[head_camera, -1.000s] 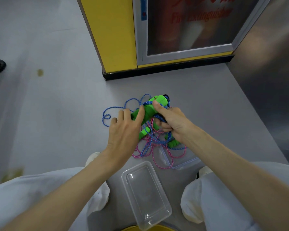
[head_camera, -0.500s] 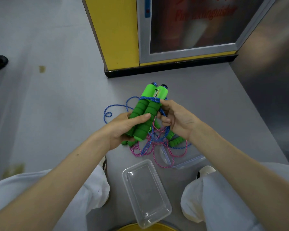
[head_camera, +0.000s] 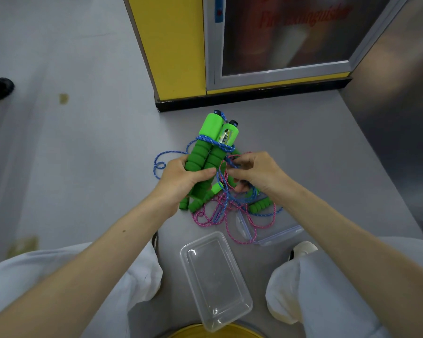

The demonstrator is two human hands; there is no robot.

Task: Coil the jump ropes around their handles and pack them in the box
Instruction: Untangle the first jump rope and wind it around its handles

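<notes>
Jump rope handles (head_camera: 210, 152), a green pair with blue rope (head_camera: 215, 142) looped round them, sit tilted in my left hand (head_camera: 181, 181), fingers curled round them. Just right of that grip, my right hand (head_camera: 254, 174) pinches the blue rope. Pink rope (head_camera: 230, 215) lies tangled beneath both hands. The clear box (head_camera: 215, 279) sits nearer me, open.

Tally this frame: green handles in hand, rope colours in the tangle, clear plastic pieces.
Green foam handles gripped by the left hand: 2
Rope colours, blue braided rope and pink braided rope: 2
Clear plastic box and its lid: 2
Total: 6
</notes>
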